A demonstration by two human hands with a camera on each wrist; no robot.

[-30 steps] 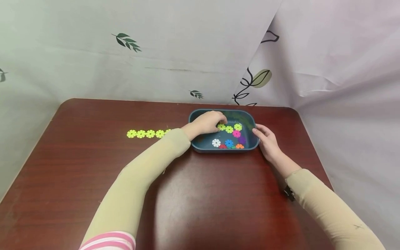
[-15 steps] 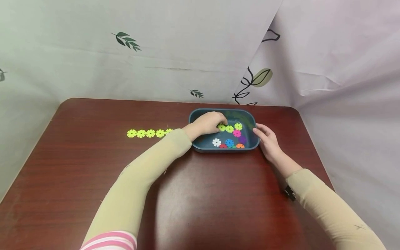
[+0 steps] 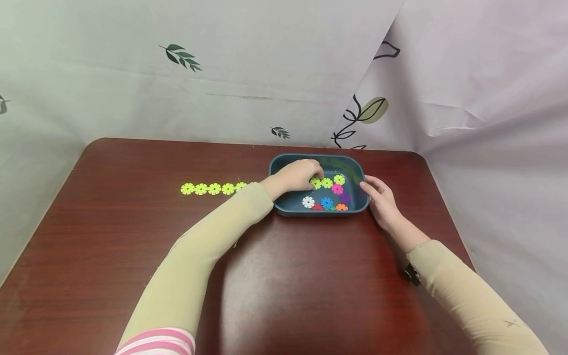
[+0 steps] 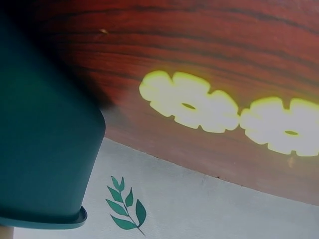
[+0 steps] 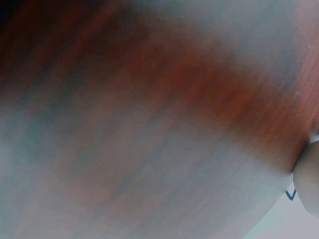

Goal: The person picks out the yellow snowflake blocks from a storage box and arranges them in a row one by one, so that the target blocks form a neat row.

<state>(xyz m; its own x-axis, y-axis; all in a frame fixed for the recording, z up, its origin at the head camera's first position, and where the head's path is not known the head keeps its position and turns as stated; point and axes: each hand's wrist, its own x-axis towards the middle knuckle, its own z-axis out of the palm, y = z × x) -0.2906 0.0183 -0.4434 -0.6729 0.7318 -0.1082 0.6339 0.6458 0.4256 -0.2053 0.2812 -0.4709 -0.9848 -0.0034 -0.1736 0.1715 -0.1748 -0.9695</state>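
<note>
A dark blue-green plastic tray stands toward the back of the table, holding notched, flower-shaped plastic discs. My left hand reaches inside over its left wall, fingers curled down at the edge of a yellow disc; the fingertips are partly hidden. Close by lie another yellow disc and a third near the back right corner. My right hand holds the tray's right end, thumb at the rim. Left of the tray runs a row of several yellow discs, its right end behind the left sleeve.
Pink, purple, white, blue, red and orange discs also lie in the tray. Behind the brown table hangs a pale cloth with leaf prints. The left wrist view shows the tray's outer wall.
The yellow disc at my left fingertips has shifted slightly toward me, now nearly level with the disc beside it. My right hand keeps its hold on the tray.
</note>
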